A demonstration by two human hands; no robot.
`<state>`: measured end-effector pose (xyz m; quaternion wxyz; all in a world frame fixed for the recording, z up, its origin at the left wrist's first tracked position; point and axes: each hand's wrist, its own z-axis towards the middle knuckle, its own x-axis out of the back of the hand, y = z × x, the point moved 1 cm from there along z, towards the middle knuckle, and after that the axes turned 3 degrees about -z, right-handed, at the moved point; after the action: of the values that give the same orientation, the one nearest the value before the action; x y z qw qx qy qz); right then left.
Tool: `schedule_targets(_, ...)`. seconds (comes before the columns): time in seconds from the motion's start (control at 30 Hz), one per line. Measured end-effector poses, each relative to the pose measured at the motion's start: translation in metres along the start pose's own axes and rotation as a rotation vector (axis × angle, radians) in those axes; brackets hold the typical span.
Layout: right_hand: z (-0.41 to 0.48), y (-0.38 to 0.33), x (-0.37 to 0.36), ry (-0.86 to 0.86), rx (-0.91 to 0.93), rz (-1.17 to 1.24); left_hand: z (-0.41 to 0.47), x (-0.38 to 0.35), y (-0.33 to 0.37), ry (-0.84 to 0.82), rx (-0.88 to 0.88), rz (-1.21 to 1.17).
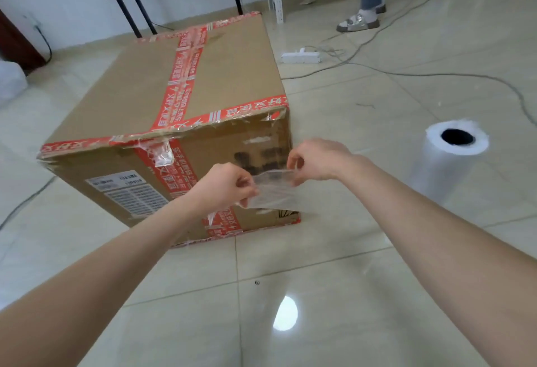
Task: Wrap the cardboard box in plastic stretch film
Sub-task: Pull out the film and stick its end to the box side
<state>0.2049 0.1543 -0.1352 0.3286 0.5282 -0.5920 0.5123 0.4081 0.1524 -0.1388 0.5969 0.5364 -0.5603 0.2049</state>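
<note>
A large cardboard box [139, 87] crossed with red printed tape stands on the tiled floor. In front of its near side, a crumpled piece of clear film [274, 189] stretches between my hands. My left hand [225, 185] pinches its left end, my right hand [318, 160] pinches its right end, both with curled fingers. A roll of stretch film [452, 163] stands upright on the floor to the right of the box, apart from both hands.
A white power strip [300, 57] and several cables lie on the floor behind the box. A person's legs and sandals [359, 22] stand at the back right. Black table legs [128, 3] rise behind the box. A white bag [10, 80] sits far left.
</note>
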Motion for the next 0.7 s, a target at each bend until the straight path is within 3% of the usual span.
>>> schedule_targets(0.17,-0.019,-0.016,0.001,0.079,-0.131,0.086,0.004,0.014,-0.003,-0.053,-0.113,0.038)
schedule_targets(0.33,-0.045,-0.028,0.008,0.071,-0.332,0.075,-0.005,0.027,-0.012,-0.239,-0.236,0.001)
schedule_targets(0.43,-0.056,-0.035,0.014,0.05,-0.4,0.063,-0.013,0.029,-0.011,-0.206,-0.356,0.037)
schedule_targets(0.6,-0.053,-0.04,0.0,-0.068,-0.291,0.023,-0.009,0.006,-0.014,-0.222,-0.608,0.063)
schedule_targets(0.7,-0.046,-0.035,-0.019,-0.126,-0.205,-0.019,0.002,-0.024,-0.026,-0.387,-0.49,0.207)
